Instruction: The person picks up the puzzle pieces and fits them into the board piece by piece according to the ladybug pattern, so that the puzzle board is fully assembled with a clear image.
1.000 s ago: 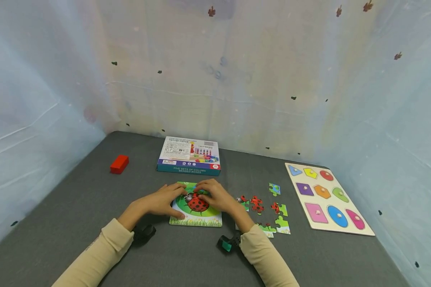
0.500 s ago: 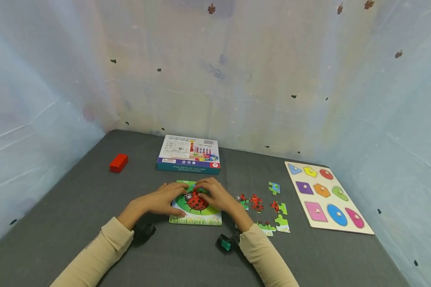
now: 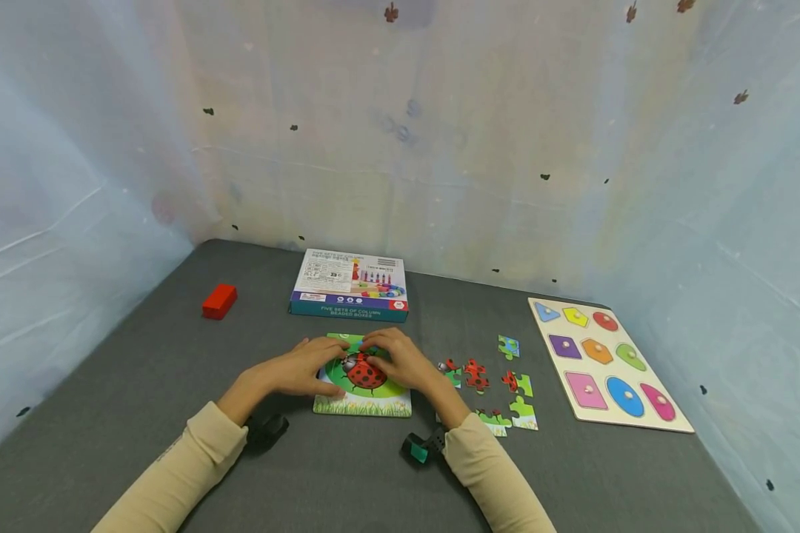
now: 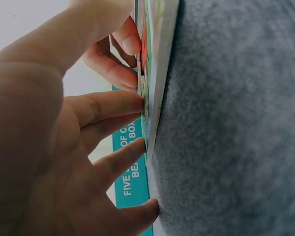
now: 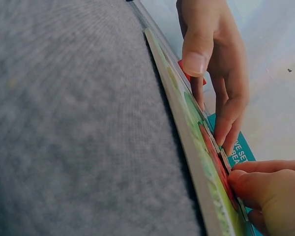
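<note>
A ladybug jigsaw puzzle (image 3: 363, 403) lies on the dark table, partly covered by both hands. My left hand (image 3: 300, 368) reaches over its left side; in the left wrist view the fairly straight fingers (image 4: 113, 105) touch the puzzle's top. My right hand (image 3: 403, 363) is over the upper right part, with thumb and forefinger close together at a puzzle piece (image 5: 225, 158) that they seem to pinch. Fingers hide most of that piece. Loose jigsaw pieces (image 3: 476, 375) lie to the right, some behind the right forearm.
Behind the puzzle lies a flat product box (image 3: 350, 285). A red block (image 3: 219, 301) sits at the back left. On the right is a wooden shape board (image 3: 607, 363) with knobbed shapes. Plastic sheeting (image 3: 400, 133) rises along the table's back and sides.
The view has tilted slightly, so everything sits a little higher in the frame. Both hands stay at the puzzle with hardly any movement.
</note>
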Demonstrator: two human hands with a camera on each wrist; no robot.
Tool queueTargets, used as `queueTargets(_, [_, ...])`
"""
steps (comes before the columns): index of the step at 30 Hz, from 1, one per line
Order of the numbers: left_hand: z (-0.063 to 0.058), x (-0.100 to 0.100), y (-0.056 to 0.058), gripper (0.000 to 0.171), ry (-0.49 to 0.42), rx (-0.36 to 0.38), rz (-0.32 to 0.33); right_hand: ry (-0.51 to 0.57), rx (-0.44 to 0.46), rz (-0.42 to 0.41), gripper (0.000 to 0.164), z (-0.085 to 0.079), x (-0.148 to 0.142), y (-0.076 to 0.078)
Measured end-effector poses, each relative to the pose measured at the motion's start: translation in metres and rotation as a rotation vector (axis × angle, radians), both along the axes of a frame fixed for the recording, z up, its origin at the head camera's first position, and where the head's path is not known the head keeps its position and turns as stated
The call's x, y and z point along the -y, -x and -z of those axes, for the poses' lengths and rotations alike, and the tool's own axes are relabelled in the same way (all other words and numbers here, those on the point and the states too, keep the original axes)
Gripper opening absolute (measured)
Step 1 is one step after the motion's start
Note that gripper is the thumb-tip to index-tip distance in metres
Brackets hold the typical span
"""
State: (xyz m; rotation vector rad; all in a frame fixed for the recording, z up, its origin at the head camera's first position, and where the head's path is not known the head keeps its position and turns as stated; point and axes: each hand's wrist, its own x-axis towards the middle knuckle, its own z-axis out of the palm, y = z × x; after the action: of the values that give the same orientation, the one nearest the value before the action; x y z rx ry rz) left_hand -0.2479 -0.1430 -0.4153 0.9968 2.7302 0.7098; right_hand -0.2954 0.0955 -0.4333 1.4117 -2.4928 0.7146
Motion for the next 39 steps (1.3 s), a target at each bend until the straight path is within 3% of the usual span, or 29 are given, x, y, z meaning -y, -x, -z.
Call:
queueTargets(8, [0.001, -0.002, 0.002, 0.066, 0.007, -0.022, -0.007, -0.014, 0.031, 0.016, 0.019, 0.0, -0.001, 0.0])
queueTargets(16, [0.008, -0.008, -0.007, 0.071, 0.12, -0.104, -0.036, -0.075, 0.087, 0.035, 0.027, 0.001, 0.0, -0.004])
queueTargets(23, [0.01, -0.012, -0.005, 0.072, 0.113, -0.12, -0.03, -0.106, 0.131, 0.033, 0.038, -0.003, -0.005, -0.005])
queueTargets(29, [0.007, -0.016, -0.003, 0.075, 0.118, -0.124, -0.017, -0.149, 0.161, 0.026, 0.038, -0.013, -0.008, -0.003])
queueTargets(34, [0.006, -0.018, -0.003, 0.073, 0.133, -0.132, -0.025, -0.122, 0.163, -0.002, 0.037, -0.018, -0.015, 0.0])
queueTargets(39, [0.006, -0.017, -0.005, 0.072, 0.154, -0.111, -0.043, -0.027, 0.164, 0.008, 0.038, -0.018, -0.031, 0.002])
